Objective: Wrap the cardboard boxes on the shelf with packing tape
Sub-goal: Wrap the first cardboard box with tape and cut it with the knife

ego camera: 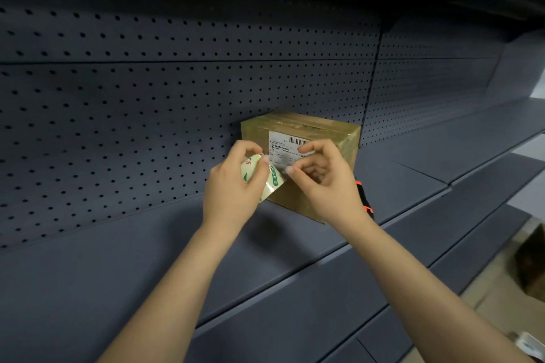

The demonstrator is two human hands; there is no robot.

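A brown cardboard box (324, 130) with a white shipping label (283, 141) sits at centre frame, on a dark grey metal shelf (147, 259) against the perforated back panel (147, 82). In front of it, my left hand (230, 188) grips a roll of clear packing tape with green print (250, 168), fingers curled round it. My right hand (327, 183) pinches the tape's free end between thumb and fingertips. An orange-and-black object (361, 194) shows just behind my right wrist.
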